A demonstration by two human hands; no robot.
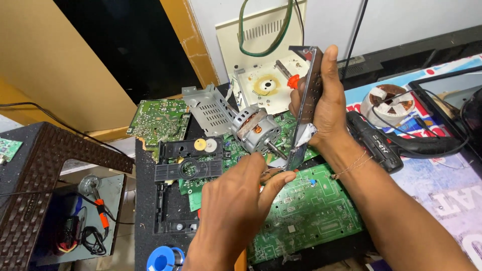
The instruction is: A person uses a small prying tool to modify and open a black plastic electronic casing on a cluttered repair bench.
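Narrow board: a long, thin, dark circuit strip (307,95) held edge-on and nearly upright, with rows of pale solder dots on its face and a scrap of silvery foil or tape near its lower end.
Handling: likely light and stiff, yet brittle if bent; I judge the long edges the safest grip, away from the soldered face and the foil.
Left hand (236,206): below and left of the strip, thumb and forefinger pinched together at its bottom tip; what sits between them is too small to tell.
Electric motor (256,131): just left of the strip, grey housing, copper winding, shaft pointing toward it.
Right hand (321,108): wrapped around the strip's mid-length, thumb running up its right edge, fingers curled behind.
Green board (306,216): lies flat beneath the strip.
Black power tool (374,143): right of the strip, on the printed mat.
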